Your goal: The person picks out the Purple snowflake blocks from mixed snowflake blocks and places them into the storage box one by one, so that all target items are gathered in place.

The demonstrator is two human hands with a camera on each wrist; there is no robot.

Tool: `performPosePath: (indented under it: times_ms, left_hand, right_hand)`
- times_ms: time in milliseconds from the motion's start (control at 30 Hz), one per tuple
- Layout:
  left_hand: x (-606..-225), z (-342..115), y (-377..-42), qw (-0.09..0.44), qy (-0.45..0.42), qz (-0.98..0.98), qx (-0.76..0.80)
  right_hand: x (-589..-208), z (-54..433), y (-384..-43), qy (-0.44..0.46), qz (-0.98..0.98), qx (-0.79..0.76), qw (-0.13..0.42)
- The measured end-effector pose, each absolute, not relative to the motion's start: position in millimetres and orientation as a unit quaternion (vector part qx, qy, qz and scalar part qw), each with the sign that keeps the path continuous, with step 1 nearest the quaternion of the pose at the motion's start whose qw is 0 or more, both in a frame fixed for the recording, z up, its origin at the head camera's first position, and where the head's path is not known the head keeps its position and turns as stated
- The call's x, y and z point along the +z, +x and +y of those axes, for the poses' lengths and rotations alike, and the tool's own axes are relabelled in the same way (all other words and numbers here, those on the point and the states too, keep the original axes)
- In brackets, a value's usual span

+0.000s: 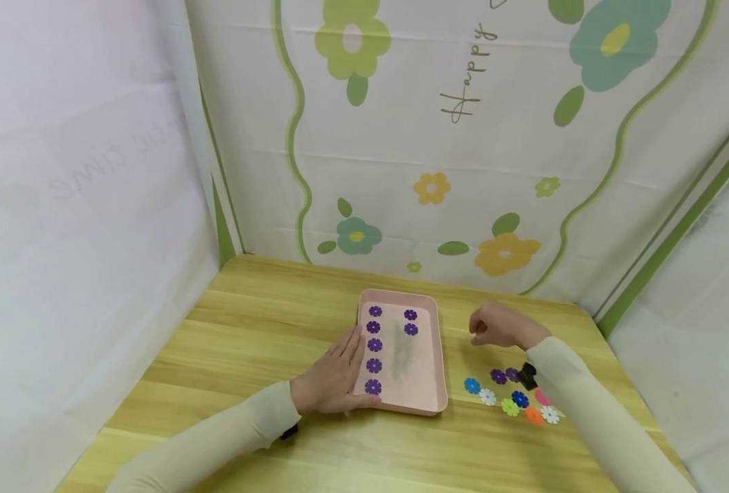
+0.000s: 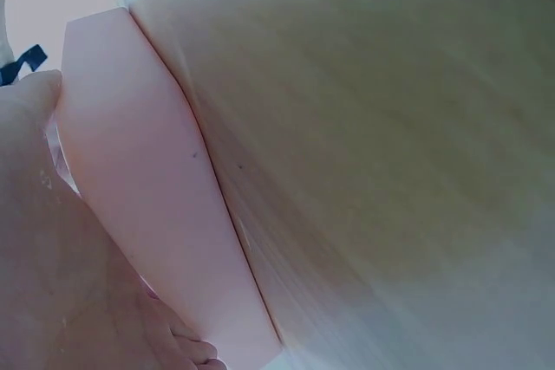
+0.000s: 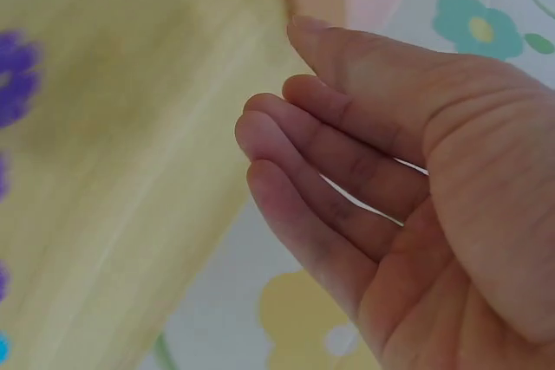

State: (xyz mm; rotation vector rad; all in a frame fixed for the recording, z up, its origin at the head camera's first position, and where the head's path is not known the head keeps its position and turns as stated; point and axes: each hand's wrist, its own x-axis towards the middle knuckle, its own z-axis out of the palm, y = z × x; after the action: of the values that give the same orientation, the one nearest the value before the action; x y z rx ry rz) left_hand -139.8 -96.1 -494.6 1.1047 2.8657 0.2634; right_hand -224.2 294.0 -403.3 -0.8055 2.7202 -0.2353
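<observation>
A pink rectangular tray (image 1: 419, 404) stands on the table, with several purple snowflake discs (image 1: 374, 345) in a column along its left side and two purple snowflake discs (image 1: 411, 329) at the upper right. Straight fingers of my left hand (image 1: 333, 376) rest along the tray's left rim, the thumb at its front corner; the left wrist view shows this hand against the tray's outer wall (image 2: 139, 145). Right of the tray, my right hand (image 1: 500, 325) hovers over the table. In the right wrist view its fingers (image 3: 303, 205) are loosely bent with nothing between them.
Loose snowflake discs lie right of the tray: purple (image 1: 498, 376), light blue (image 1: 471, 385), white (image 1: 488, 397), dark blue (image 1: 520, 399), yellow-green (image 1: 510, 407), orange (image 1: 533, 415) and pink ones. The right forearm passes over part of them. A flower-printed cloth (image 1: 389, 150) hangs behind the table.
</observation>
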Motion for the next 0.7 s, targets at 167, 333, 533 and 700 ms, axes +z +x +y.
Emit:
performPosePath:
  times_ms: [167, 333, 533, 700]
  left_hand:
    - [-494.1, -96.8, -139.5, 0.034, 0.358, 0.929, 0.089]
    - [-493.4, -97.3, -139.5, 0.033, 0.357, 0.929, 0.091]
    - [-492.3, -97.1, -139.5, 0.035, 0.361, 0.927, 0.094]
    - [-493.2, -97.0, -139.2, 0.037, 0.359, 0.928, 0.096]
  right_hand:
    - [-412.3, 320.0, -204.6, -0.287, 0.943, -0.077, 0.15]
    - [-425.3, 340.2, -190.4, -0.284, 0.943, -0.091, 0.148]
    - [-445.2, 353.6, -175.1, -0.288, 0.94, -0.114, 0.141]
    - [-458.0, 354.0, -167.3, -0.289, 0.941, -0.121, 0.127]
